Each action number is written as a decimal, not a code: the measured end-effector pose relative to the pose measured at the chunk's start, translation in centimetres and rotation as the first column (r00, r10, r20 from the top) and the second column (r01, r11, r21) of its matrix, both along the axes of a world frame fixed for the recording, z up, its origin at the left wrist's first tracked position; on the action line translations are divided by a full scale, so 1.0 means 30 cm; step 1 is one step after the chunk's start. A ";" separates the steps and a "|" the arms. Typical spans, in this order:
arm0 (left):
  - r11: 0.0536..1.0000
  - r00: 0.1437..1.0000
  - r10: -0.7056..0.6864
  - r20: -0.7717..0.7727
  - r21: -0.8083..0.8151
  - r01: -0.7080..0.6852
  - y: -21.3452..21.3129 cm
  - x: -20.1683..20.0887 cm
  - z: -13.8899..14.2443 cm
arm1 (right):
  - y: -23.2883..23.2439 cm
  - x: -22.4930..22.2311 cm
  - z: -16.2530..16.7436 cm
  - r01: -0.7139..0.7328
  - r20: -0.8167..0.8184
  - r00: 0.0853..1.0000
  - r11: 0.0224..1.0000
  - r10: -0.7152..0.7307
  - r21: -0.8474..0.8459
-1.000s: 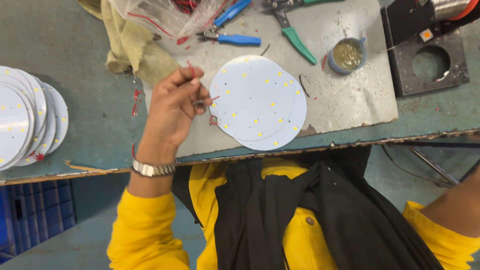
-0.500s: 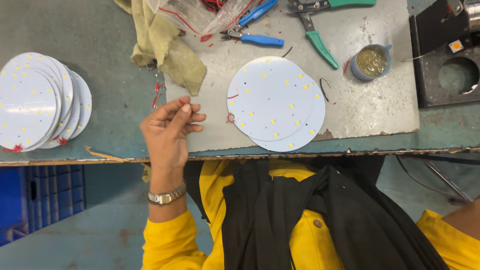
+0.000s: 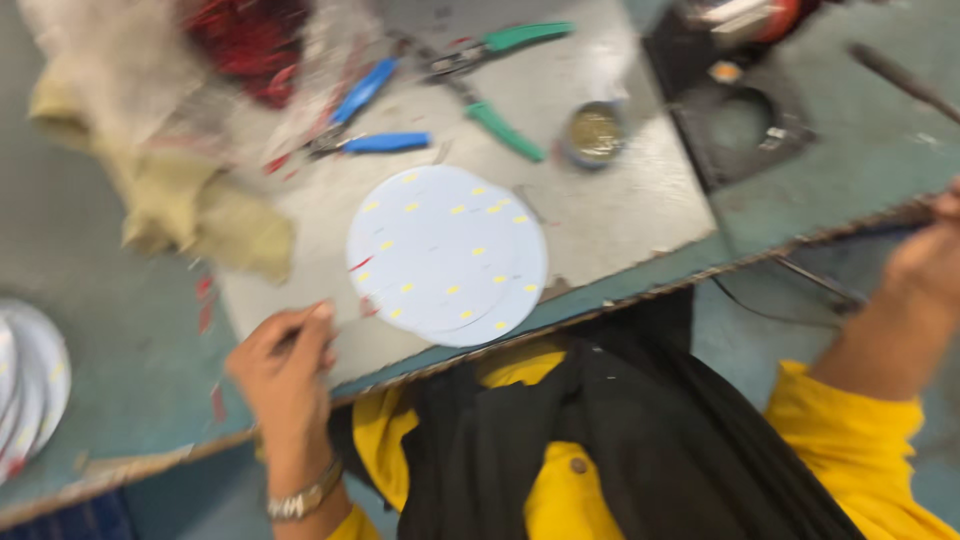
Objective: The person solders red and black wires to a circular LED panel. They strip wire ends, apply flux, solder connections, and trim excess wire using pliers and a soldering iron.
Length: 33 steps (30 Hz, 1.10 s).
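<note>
The view is blurred by motion. My left hand (image 3: 285,370) hovers at the near edge of the grey metal sheet (image 3: 610,225), its fingers pinched on a thin wire that hardly shows. Just right of it lies a small stack of round white LED boards (image 3: 445,255) dotted with yellow chips. My right hand (image 3: 935,260) is cut off by the right edge of the picture, off the bench's front edge. Its fingers are too blurred and cropped to read. I wear yellow sleeves, a black apron and a metal wristwatch (image 3: 305,497).
Behind the boards lie blue-handled pliers (image 3: 375,140), green-handled cutters (image 3: 500,115) and a small round tin (image 3: 595,132). A black stand with a round hole (image 3: 735,125) sits at the back right. A yellowish cloth (image 3: 190,215), a bag of red wires (image 3: 250,40) and more white discs (image 3: 25,390) lie left.
The camera has swung and tilted, so the bench now sits at a slant. My left hand stays pinched near the sheet's front edge. My right hand has come into view at the right.
</note>
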<state>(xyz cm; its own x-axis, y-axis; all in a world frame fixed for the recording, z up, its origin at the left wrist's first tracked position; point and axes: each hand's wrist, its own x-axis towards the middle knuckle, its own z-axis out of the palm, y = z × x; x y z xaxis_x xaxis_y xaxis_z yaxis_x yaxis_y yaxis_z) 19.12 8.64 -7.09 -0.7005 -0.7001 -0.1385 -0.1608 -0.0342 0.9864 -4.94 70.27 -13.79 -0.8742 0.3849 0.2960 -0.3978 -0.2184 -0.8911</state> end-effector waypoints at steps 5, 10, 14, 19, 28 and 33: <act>0.997 0.994 -0.005 -0.109 0.071 0.013 0.004 -0.012 0.005 | -0.094 -0.024 0.091 0.132 -0.117 0.986 0.987 -0.121 0.093; 0.990 0.988 -0.015 -0.154 0.135 0.036 0.007 -0.008 0.007 | -0.228 -0.074 0.209 0.196 -0.204 0.966 0.963 -0.157 0.185; 0.983 0.987 -0.002 -0.163 0.180 0.031 -0.006 0.007 -0.002 | -0.238 -0.180 0.205 0.182 -0.199 0.970 0.958 -0.139 0.221; 0.982 0.994 0.022 -0.104 0.189 -0.002 -0.031 0.056 -0.028 | -0.256 -0.328 0.156 0.076 -0.104 0.993 0.967 -0.052 0.241; 0.928 0.981 0.048 -0.187 0.373 0.025 -0.026 0.120 -0.035 | -0.617 -0.168 0.293 -0.246 0.272 0.876 0.855 0.398 -0.456; 0.942 0.980 -0.030 -0.196 0.323 0.093 -0.008 0.108 -0.048 | -0.978 0.018 0.374 -0.723 0.261 0.691 0.650 0.674 0.235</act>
